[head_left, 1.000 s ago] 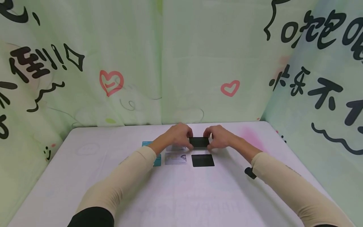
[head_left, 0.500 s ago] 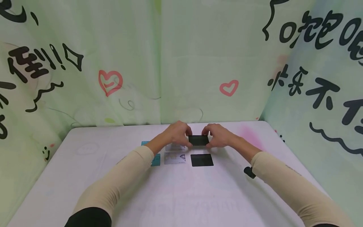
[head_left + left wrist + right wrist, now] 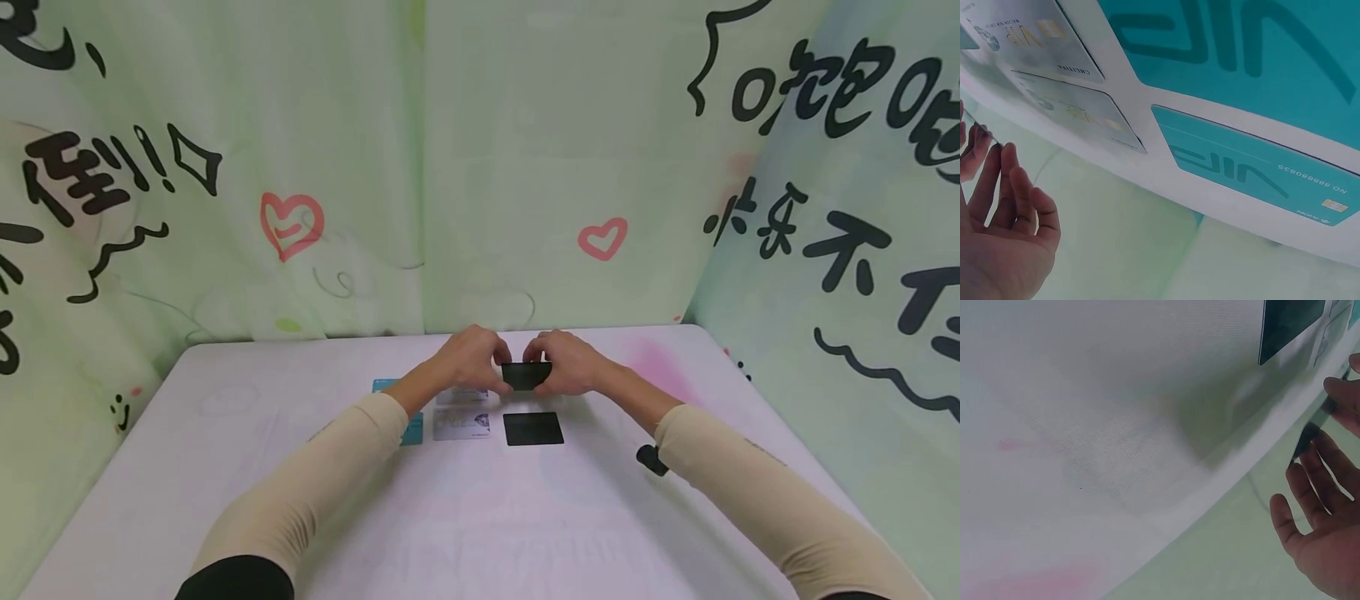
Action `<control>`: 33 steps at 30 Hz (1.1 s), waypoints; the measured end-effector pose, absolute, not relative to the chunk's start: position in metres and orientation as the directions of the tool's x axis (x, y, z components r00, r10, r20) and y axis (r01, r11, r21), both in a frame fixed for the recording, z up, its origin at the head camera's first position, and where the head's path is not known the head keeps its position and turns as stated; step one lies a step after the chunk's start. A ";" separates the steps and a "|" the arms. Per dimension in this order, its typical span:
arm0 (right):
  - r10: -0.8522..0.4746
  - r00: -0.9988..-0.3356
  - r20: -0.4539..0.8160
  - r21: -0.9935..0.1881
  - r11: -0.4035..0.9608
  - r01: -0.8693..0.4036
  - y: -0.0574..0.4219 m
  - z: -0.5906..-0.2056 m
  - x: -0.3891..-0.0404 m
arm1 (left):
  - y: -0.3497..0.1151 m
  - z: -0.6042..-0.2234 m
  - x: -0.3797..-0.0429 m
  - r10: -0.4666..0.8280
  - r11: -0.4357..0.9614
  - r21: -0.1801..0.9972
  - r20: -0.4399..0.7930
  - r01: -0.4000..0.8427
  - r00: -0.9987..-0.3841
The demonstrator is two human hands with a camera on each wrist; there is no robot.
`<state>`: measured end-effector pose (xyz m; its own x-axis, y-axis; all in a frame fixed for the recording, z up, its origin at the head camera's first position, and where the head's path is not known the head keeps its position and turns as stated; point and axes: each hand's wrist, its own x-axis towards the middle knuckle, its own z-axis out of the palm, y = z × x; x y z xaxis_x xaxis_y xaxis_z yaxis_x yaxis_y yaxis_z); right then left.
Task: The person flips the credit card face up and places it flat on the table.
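Note:
A black card (image 3: 527,377) is held up off the table near its far side. My left hand (image 3: 474,358) pinches its left edge. My right hand (image 3: 570,362) pinches the opposite edge, its fingers overlapping the top right corner. In the right wrist view the held card shows as a dark slanted strip; in the left wrist view only its thin edge appears beside the left hand (image 3: 1010,244). Below it, a second black card (image 3: 533,428) lies flat. Left of that lie two silver cards (image 3: 1079,112) and two teal cards (image 3: 1254,164), partly covered by my left arm in the head view.
The white table (image 3: 480,517) ends just behind my hands at a printed green curtain (image 3: 510,183). A small black object (image 3: 652,460) shows beside my right sleeve. Another printed curtain panel (image 3: 847,250) borders the right side.
My right hand has shifted slightly left, its fingers now further over the card's top right corner. The left hand keeps its pinch. The flat cards stay put while the head view shifts a little.

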<state>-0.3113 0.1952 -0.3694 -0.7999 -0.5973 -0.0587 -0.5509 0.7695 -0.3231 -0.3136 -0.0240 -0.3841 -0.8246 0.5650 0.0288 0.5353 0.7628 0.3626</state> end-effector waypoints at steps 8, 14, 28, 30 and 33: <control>-0.613 -0.789 -0.030 -0.314 0.756 -0.575 0.194 -0.373 -0.311 | -0.023 -0.388 -0.313 0.558 0.755 0.383 0.049 0.532 -0.828; -0.625 -0.781 -0.017 -0.310 0.746 -0.590 0.191 -0.373 -0.311 | -0.024 -0.390 -0.313 0.561 0.746 0.385 0.076 0.543 -0.825; -0.641 -0.768 -0.009 -0.307 0.732 -0.608 0.192 -0.375 -0.313 | -0.030 -0.392 -0.312 0.536 0.738 0.438 0.082 0.513 -0.840; -0.640 -0.768 -0.015 -0.309 0.734 -0.605 0.193 -0.375 -0.313 | -0.032 -0.393 -0.312 0.525 0.746 0.438 0.078 0.502 -0.848; -0.630 -0.777 -0.020 -0.315 0.741 -0.593 0.194 -0.374 -0.314 | -0.036 -0.393 -0.313 0.507 0.753 0.454 0.062 0.477 -0.860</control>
